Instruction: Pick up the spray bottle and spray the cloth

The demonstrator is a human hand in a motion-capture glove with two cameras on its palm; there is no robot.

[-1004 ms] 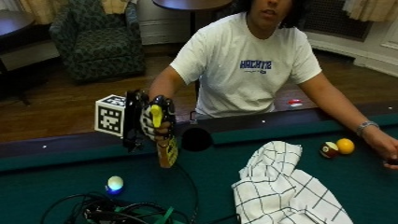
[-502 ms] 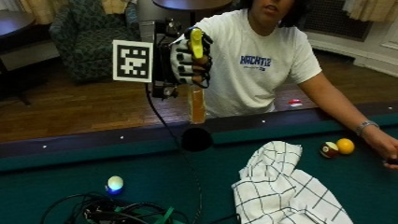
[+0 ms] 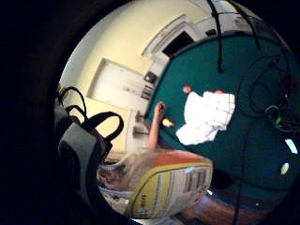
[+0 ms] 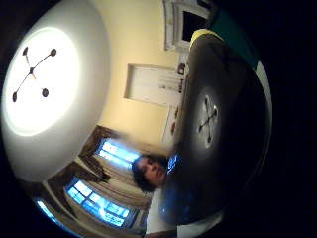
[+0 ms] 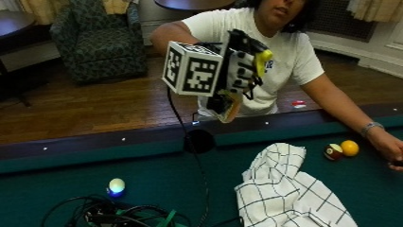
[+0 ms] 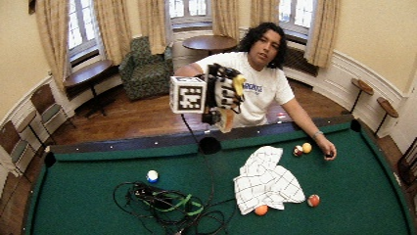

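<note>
one gloved hand (image 5: 242, 71) grips the spray bottle (image 5: 232, 105), seemingly above the table's rail (image 5: 94, 149), cloth (image 5: 286, 194) well apart.

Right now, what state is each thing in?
Right hand: raised above the table rail, gripping the bottle.
Bottle: held in the air, tilted.
Cloth: crumpled on the felt, untouched.
Bare hand: resting on the table.
Balls: lying beside that hand.
</note>
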